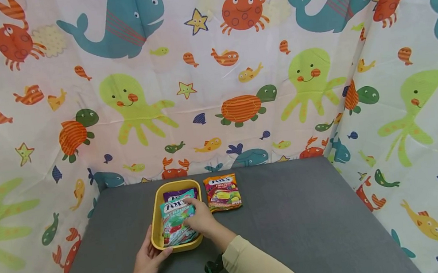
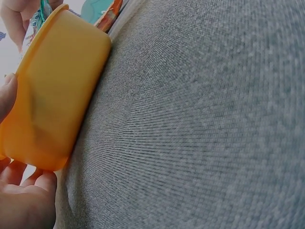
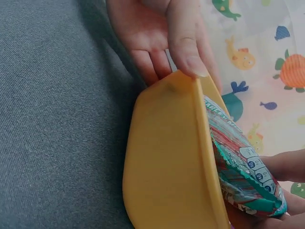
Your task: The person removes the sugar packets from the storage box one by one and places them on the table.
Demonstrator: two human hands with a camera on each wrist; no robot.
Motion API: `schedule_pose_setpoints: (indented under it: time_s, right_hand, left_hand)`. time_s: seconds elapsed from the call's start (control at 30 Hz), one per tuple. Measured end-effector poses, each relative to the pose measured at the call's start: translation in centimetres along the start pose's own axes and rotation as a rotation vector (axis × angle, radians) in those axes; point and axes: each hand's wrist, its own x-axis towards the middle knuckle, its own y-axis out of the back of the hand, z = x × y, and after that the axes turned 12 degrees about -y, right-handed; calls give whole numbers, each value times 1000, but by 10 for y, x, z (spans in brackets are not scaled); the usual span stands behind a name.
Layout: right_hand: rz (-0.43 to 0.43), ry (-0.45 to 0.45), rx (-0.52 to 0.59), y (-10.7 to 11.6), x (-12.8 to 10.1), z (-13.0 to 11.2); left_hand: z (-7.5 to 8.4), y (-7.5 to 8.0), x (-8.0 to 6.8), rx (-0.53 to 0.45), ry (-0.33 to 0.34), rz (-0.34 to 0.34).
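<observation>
A yellow plastic tub point(image 1: 155, 221) stands on the grey cloth, left of centre. My left hand point(image 1: 145, 259) grips its near left corner, the thumb over the rim and the fingers against the outer wall. Inside lies a teal Fox's mint candy bag point(image 1: 173, 221), overlapping a purple candy bag point(image 1: 177, 193) whose lower part is hidden. My right hand point(image 1: 202, 218) reaches over the tub's right side and holds the teal bag by its right edge. In the right wrist view, the teal bag point(image 3: 243, 157) sits tilted between thumb and fingers, partly above the rim.
An orange Fox's fruits candy bag point(image 1: 222, 193) lies flat on the cloth just right of the tub. A small black object point(image 1: 213, 267) shows beside the right sleeve. A curtain point(image 1: 202, 129) printed with sea animals borders the grey surface point(image 1: 300, 226) at the back and sides.
</observation>
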Motion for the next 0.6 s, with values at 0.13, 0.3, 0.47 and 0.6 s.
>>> schedule_pose_setpoints:
  time_s: [0.13,0.3,0.47,0.6]
  right_hand:
    - [2,-17,23,5,-1,-3]
    - [-11,-42,73,13,-2,-7]
    - [-29,-69,119,24,0,-11]
    - [-24,-101,131,32,1,-11]
  left_hand:
    - [1,0,0,4,-7,-8]
    - [0,1,-2,-12,-47,-17]
    - [2,1,-1,-17,-37,-12]
    - [0,1,-1,-18,-19,-12]
